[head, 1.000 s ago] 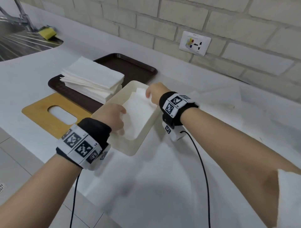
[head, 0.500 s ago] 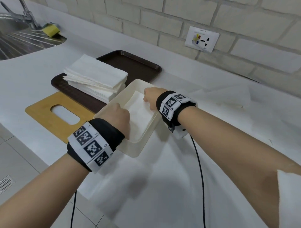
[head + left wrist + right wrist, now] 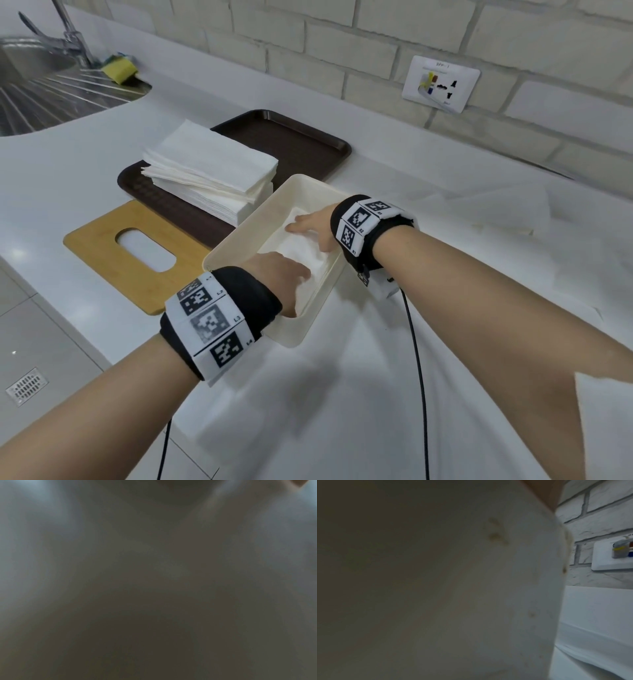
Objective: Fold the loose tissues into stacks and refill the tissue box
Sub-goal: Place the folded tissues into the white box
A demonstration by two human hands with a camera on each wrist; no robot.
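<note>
A cream tissue box (image 3: 239,233) stands open on the white counter. Folded white tissues (image 3: 305,248) lie inside it. My left hand (image 3: 287,274) reaches in at the near end and presses down on the tissues; its fingertips are hidden behind the hand. At the far end my right hand (image 3: 305,228) lies flat on the same tissues with straight fingers. A tall stack of folded tissues (image 3: 212,168) sits on a brown tray (image 3: 291,144) behind the box. The left wrist view is dark and blurred. In the right wrist view the box wall (image 3: 436,574) fills most of the picture.
A wooden lid (image 3: 113,260) with an oval slot lies left of the box. Loose tissue sheets (image 3: 507,209) lie at the right, and another sheet (image 3: 342,394) is spread in front. A sink (image 3: 34,89) with a yellow sponge (image 3: 118,68) is far left. A wall outlet (image 3: 440,84) sits behind.
Both hands have gone lower into the box. The right hand's fingers have flattened on the tissues, and the left hand has pushed the near end down.
</note>
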